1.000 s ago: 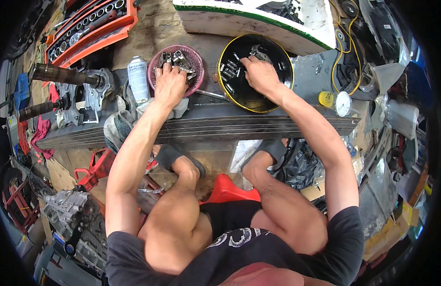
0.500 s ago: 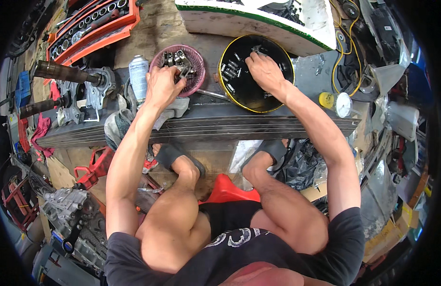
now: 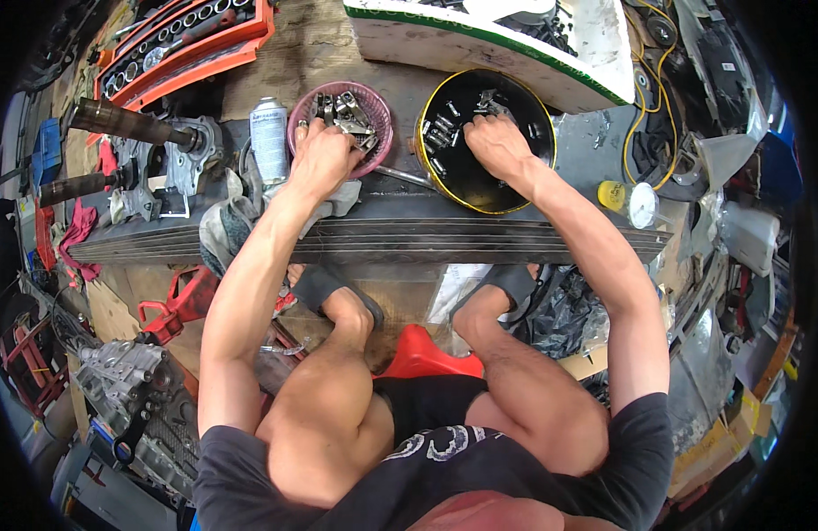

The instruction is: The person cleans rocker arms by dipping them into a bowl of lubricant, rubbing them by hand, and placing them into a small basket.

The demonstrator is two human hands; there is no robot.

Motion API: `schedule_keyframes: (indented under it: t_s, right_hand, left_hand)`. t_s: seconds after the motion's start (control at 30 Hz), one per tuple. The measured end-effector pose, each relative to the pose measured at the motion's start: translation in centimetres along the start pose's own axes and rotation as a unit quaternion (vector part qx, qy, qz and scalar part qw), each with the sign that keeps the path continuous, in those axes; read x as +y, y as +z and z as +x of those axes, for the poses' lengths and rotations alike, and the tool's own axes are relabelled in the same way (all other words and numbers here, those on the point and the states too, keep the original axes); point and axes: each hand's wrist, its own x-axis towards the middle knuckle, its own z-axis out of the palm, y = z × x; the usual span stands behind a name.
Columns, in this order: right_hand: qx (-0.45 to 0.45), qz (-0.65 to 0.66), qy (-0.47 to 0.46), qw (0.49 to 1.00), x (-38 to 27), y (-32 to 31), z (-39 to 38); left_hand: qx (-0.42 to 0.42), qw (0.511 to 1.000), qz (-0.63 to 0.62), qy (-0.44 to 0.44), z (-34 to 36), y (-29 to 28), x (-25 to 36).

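Note:
My left hand (image 3: 324, 161) is over the near side of a pink plastic basket (image 3: 390, 133), its bent fingers closed among shiny metal parts (image 3: 349, 108) that look like rocker arms. Whatever sits between those fingertips is hidden. Inside a round black pan (image 3: 469, 188) with a yellow rim, my right hand (image 3: 499, 146) is curled, knuckles up. Its fingertips are out of sight, near a few metal pieces (image 3: 488, 101) at the pan's far side. Left of that hand, several small metal cylinders (image 3: 441, 133) lie in the pan.
A spray can (image 3: 268, 142) stands left of the basket. Metal housings with shafts (image 3: 196, 142) and an orange socket set (image 3: 188, 53) are farther left. Behind the pan is a white box (image 3: 480, 49); to its right lies a yellow container (image 3: 611, 195). A rag (image 3: 225, 232) hangs over the near edge.
The whole view has shifted slightly right. My left fingers have bent down farther into the basket. My right hand has drawn slightly nearer within the pan, its fingers more curled.

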Motion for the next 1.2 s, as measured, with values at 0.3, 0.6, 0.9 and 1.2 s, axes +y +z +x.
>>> schedule_keyframes:
  t_s: [0.3, 0.6, 0.9, 1.2]
  right_hand:
    - [0.000, 0.434, 0.229, 0.871, 0.9, -4.2, -0.6]
    - [0.029, 0.809, 0.216, 0.546, 0.6, -7.5, -2.0]
    - [0.083, 0.843, 0.165, 0.505, -2.2, -9.1, -2.4]
    - [0.030, 0.745, 0.160, 0.647, -2.9, -10.7, -4.2]
  left_hand:
    - [0.129, 0.988, 0.011, -0.084, 0.0, -3.7, -2.4]
    - [0.168, 0.981, -0.087, -0.043, 0.0, -3.8, 1.3]
    - [0.177, 0.914, -0.354, 0.090, 1.3, -7.6, 11.4]
    - [0.187, 0.920, -0.319, 0.133, 1.1, -7.8, 11.2]
